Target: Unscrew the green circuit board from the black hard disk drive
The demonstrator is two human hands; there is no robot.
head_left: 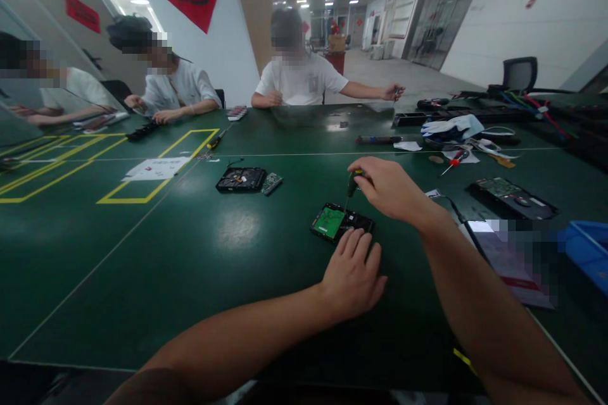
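A black hard drive (357, 221) with a green circuit board (328, 222) on top lies on the dark green table (190, 253) in front of me. My left hand (352, 275) rests flat against the drive's near edge, fingers stretched out over it. My right hand (387, 188) is closed round the handle of a small screwdriver (350, 186). The tool stands nearly upright with its tip down on the drive beside the circuit board.
A second black drive (240, 179) and a loose green board (272, 183) lie further left. Another drive (510, 196), a blue bin (589, 250), papers and a red-handled tool (455, 162) sit to the right. Three people sit across the table, with yellow floor-tape markings (156, 161) at left.
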